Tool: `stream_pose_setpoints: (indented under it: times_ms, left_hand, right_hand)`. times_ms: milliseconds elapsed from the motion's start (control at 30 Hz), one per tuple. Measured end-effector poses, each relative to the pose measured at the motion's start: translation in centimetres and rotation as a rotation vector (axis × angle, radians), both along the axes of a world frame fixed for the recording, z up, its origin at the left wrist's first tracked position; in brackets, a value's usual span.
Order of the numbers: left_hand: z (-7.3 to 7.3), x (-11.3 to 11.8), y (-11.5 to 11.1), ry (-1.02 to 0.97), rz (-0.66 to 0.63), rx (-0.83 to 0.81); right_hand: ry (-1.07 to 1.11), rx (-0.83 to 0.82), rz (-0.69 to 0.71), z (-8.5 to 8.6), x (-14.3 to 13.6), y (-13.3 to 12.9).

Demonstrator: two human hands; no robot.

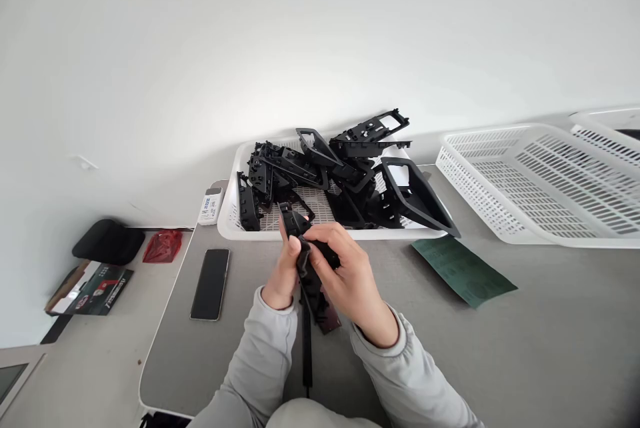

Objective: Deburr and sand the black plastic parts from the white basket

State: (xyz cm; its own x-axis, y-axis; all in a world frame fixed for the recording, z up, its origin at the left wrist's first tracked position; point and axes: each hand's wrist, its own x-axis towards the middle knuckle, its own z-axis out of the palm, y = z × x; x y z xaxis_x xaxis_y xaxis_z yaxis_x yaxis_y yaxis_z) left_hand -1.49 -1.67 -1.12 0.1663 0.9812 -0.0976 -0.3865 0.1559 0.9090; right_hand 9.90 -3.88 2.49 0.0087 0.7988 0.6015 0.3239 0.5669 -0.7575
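My left hand (283,276) is closed around a long black plastic trim piece (312,289) held tilted over the table, in front of the basket. My right hand (353,275) meets it from the other side, thumb and forefinger pinched at a dark, soft-looking strip (303,255) on the piece. Whether the strip is stuck to the trim piece I cannot tell. A dark reddish flat piece (330,321) shows below the right hand. Beneath the hands a thin black rod-like thing (307,355) points toward my body.
A white plastic basket (227,218) heaped with black plastic parts (295,165) stands against the wall. Another white basket (500,231) is to the right. A green sheet (465,273), a phone (211,285) and a small white box (211,207) lie on the grey table (500,355).
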Motion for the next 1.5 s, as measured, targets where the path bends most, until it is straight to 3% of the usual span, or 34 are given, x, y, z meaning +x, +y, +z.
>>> stream_pose_setpoints:
  times_ms: [167, 367, 500, 667, 767, 900, 1067, 1333, 1500]
  left_hand:
    - [1.5, -0.7, 0.4, -0.162, -0.105, -0.057]
    - [2.1, -1.0, 0.5, -0.127, -0.158, -0.091]
    - [1.3, -0.9, 0.5, -0.083, -0.134, -0.151]
    - [1.0, -1.4, 0.7, -0.001, -0.082, 0.038]
    - [1.3, -2.0, 0.8, 0.073, -0.158, 0.046]
    - [2.0, -2.3, 0.8, 0.129, -0.352, 0.041]
    - [2.3, -2.3, 1.0, 0.300, -0.464, 0.038]
    - [1.4, -2.1, 0.9, 0.211, -0.347, -0.034]
    - [1.3, -2.8, 1.3, 0.228, -0.191, 0.007]
  right_hand:
    - [0.140, -0.096, 0.032, 0.0, 0.3, 0.2]
    - [0.254, -0.095, -0.231, -0.1, 1.9, 0.8]
    - [0.066, -0.154, -0.144, -0.2, 1.9, 0.9]
    - [0.001, -0.145, -0.059, -0.4, 1.8, 1.1]
    - [0.068, -0.149, -0.090, -0.3, 2.3, 1.2]
    - [0.134, -0.084, -0.255, -0.2, 2.9, 1.1]
    - [-0.063, -0.035, -0.114, -0.3, 2.9, 1.0]
    - [-0.287, 0.037, -0.050, 0.1, 3.4, 0.2]
    - [-0.321, 0.009, 0.028, 0.7, 3.5, -0.5]
